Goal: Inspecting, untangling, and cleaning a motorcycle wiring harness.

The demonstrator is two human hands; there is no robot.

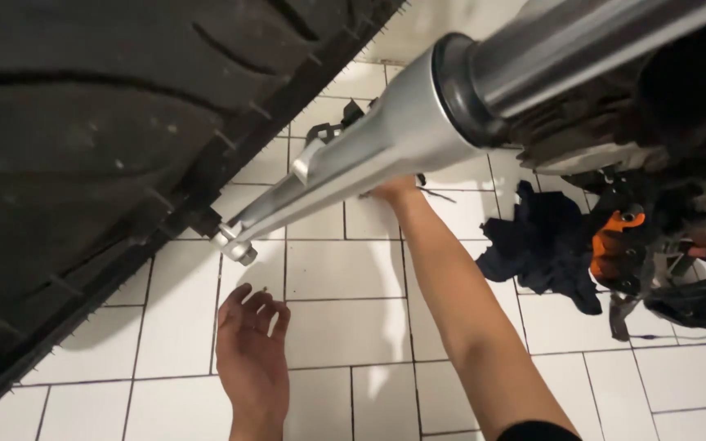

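A black motorcycle tyre (pixel 83 163) fills the left of the head view. A silver fork leg (pixel 386 139) runs diagonally from the upper right down to its axle end (pixel 234 243) beside the tyre. My left hand (pixel 251 351) hovers below the axle end, fingers apart, holding nothing. My right arm stretches forward under the fork. My right hand (pixel 394 189) is mostly hidden behind the fork leg, so I cannot see its fingers or whether it holds anything.
The floor is white tile (pixel 345 327) with dark grout. A dark blue rag (pixel 545 245) lies at the right. Beside it is an orange and black glove (pixel 614 245), with black engine parts and cables above and right.
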